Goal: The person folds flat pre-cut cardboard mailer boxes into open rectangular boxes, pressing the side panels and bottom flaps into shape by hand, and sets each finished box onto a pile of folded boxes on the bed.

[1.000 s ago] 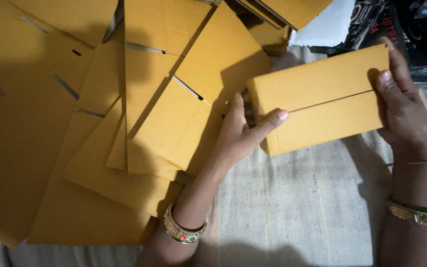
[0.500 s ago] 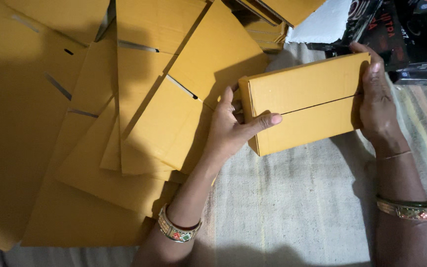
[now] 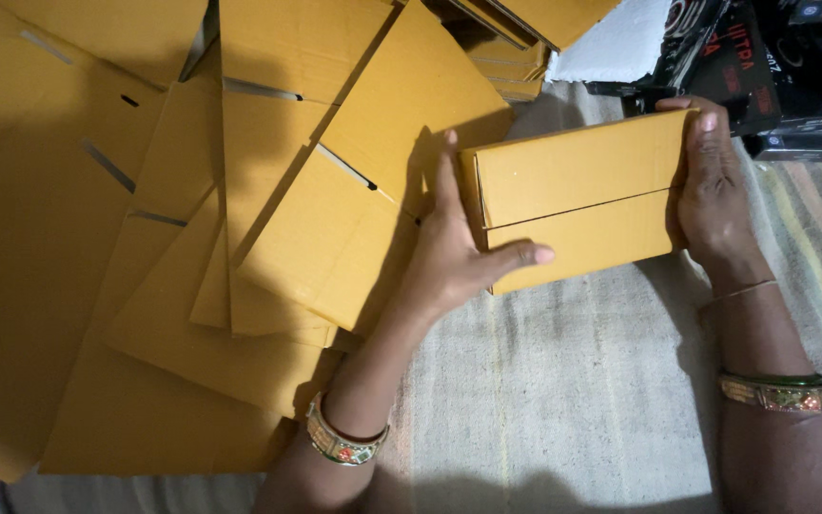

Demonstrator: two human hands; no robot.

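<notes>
A folded yellow cardboard box (image 3: 577, 205) is held flat between both hands above a striped cloth (image 3: 563, 400). My left hand (image 3: 454, 257) grips its left end, thumb across the front near the lower edge. My right hand (image 3: 711, 195) clasps its right end, fingers wrapped over the side. A seam runs across the box's top face where two flaps meet.
A spread of flat yellow cardboard blanks (image 3: 192, 238) with slots covers the left half. More folded yellow boxes (image 3: 516, 38) lie at the top. A white foam piece (image 3: 620, 43) and black printed cartons (image 3: 792, 76) sit at the upper right.
Both hands have shifted the yellow box a little to the left and down in view, and the right hand's grip has moved further around the box's right end.
</notes>
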